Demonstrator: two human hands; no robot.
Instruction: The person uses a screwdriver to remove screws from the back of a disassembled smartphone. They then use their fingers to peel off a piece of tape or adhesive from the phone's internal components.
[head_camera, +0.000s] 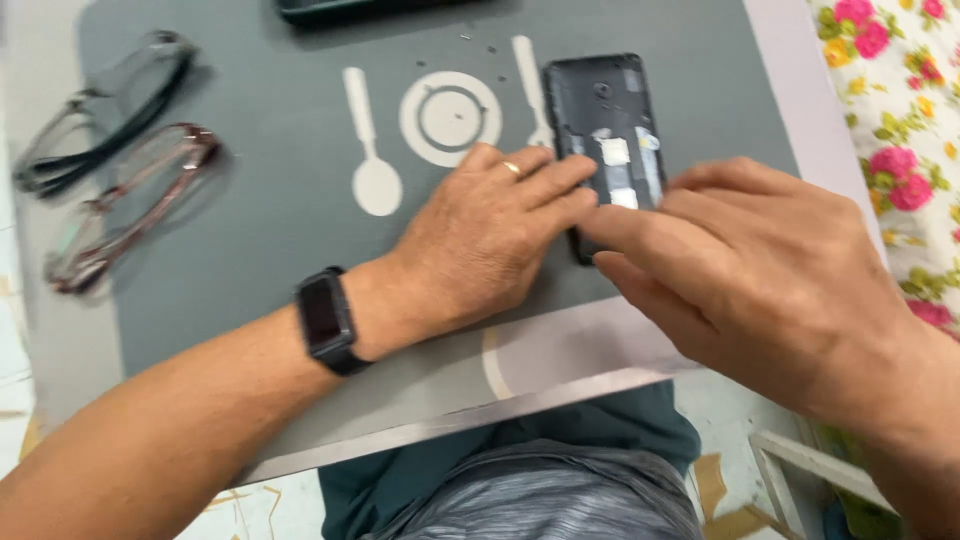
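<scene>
Now the phone (605, 130) lies face down with its back cover off, near the right edge of the grey mat (280, 220), well toward the mat's far side. Its dark inner shell shows, with a few pale stickers or tabs along the middle.

The left hand (490, 235) rests flat on the mat, fingers stretched out loosely and pressing against the phone's left side; it grips nothing, it only steadies. The right hand (760, 250) comes in from the right, fingers extended and bunched, their tips on the phone's near end. Whether they pinch a small part is hidden by blur, so I cannot tell.

To work well here, the left fingers should pin the phone firmly against the mat so that it does not slide. The right fingertips should push lightly and squarely: the open shell looks thin, and the pale tabs could tear or lift if dragged sideways. Tiny specks near the mat's far edge, beside the printed plate (450, 118), may be screws (478, 42); a sweeping wrist could scatter them, so the hands should stay low and close.

Two pairs of glasses (120, 190) lie at the mat's left edge, well apart. A watch (325, 318) sits on the left wrist.
</scene>
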